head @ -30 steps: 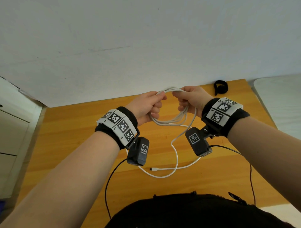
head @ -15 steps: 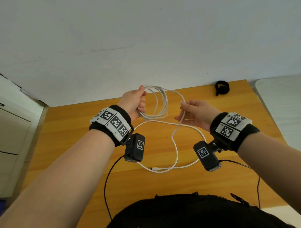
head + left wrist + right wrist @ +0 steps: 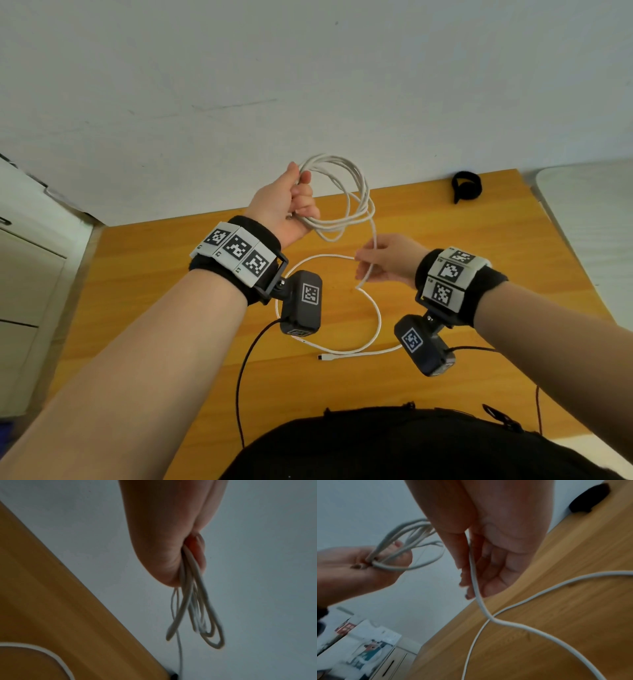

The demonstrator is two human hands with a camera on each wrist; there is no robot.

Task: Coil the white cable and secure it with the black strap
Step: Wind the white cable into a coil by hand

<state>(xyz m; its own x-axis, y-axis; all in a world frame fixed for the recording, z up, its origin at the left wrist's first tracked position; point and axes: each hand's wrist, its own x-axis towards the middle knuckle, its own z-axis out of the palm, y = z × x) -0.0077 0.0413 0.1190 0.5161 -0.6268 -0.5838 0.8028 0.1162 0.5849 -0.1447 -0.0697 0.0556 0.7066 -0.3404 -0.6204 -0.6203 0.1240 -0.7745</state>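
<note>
My left hand (image 3: 291, 202) is raised above the wooden table (image 3: 479, 260) and grips several loops of the white cable (image 3: 356, 192); the wrist view shows the loops (image 3: 197, 601) hanging from its curled fingers. My right hand (image 3: 380, 260) is lower and to the right, with the loose strand (image 3: 474, 577) running between its thumb and fingers. The rest of the cable lies in a curve on the table, its plug end (image 3: 322, 357) near my body. The black strap (image 3: 466, 186) lies at the far right edge of the table, apart from both hands.
A white wall rises behind the table. A white cabinet (image 3: 24, 291) stands at the left and a white surface (image 3: 589, 219) at the right. Black camera leads (image 3: 246, 370) trail over the table's near part.
The hands have moved apart: my left hand rose with the coil, my right hand slid down and right along the loose strand. Less cable lies on the table.
</note>
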